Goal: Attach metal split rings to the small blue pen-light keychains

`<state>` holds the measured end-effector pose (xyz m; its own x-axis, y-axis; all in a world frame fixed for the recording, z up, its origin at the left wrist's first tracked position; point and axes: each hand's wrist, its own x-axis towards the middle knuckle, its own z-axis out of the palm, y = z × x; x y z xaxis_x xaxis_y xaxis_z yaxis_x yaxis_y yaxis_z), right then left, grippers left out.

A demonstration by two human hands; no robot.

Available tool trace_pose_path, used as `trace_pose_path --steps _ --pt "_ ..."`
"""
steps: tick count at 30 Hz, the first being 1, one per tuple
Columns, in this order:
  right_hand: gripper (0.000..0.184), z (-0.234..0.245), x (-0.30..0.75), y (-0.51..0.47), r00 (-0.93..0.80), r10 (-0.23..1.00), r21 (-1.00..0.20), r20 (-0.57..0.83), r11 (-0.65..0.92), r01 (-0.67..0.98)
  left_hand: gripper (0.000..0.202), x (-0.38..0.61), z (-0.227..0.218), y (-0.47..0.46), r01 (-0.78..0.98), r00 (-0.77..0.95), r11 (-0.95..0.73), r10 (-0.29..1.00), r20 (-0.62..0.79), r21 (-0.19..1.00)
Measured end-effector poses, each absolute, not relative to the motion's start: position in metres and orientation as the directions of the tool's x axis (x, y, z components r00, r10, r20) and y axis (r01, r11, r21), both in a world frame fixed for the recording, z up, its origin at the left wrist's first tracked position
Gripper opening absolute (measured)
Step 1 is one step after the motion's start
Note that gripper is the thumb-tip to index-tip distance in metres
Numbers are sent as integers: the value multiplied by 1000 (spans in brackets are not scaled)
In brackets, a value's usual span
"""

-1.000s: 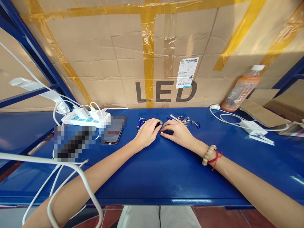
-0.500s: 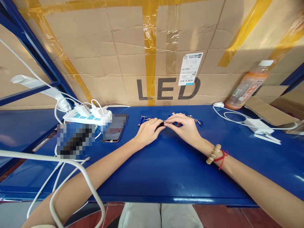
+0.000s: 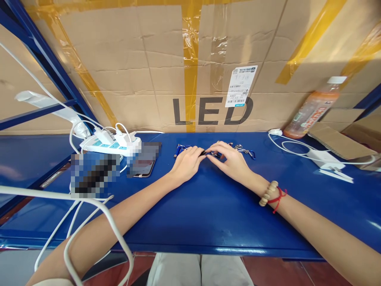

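Observation:
My left hand (image 3: 187,163) and my right hand (image 3: 230,160) meet at the middle back of the blue table (image 3: 196,214). Their fingertips pinch a small dark object (image 3: 205,153) between them; I cannot make out what it is. Just behind my left hand lie small blue parts (image 3: 179,149). Behind my right hand is a heap of small metal clips (image 3: 244,149), some with blue on them. A bead bracelet and a red string (image 3: 272,193) circle my right wrist.
A white power strip (image 3: 110,145) with plugs and white cables sits at the left, a phone (image 3: 145,162) beside it. A taped cardboard box (image 3: 208,63) marked LED forms the back wall. An orange drink bottle (image 3: 313,109), a white charger (image 3: 326,161) and cardboard pieces lie at the right.
My hands lifted from lying flat and brought their fingertips together on the small dark object. The view shifted slightly.

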<state>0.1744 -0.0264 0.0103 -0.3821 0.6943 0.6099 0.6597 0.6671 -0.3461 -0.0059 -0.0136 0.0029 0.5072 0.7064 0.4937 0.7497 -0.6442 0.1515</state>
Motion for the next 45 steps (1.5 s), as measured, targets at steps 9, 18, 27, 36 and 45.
trace_pose_path --steps 9,18,27,36,45 --pt "17 10 172 -30 -365 632 -250 684 673 696 20 -8 9 -21 862 131 -350 853 505 368" --pt "16 10 172 -30 -402 599 -204 692 697 687 27 -14 5 -10 659 -96 -299 877 471 690" --pt "19 11 171 -31 -432 628 -214 648 694 687 25 -12 4 -11 653 -9 -342 889 459 676" --pt "17 8 170 -29 -385 743 -251 547 585 771 24 -9 8 -13 305 423 -505 831 360 808" --pt "20 6 170 -28 -371 835 -272 405 498 823 23 -10 8 -11 243 485 -508 801 350 827"
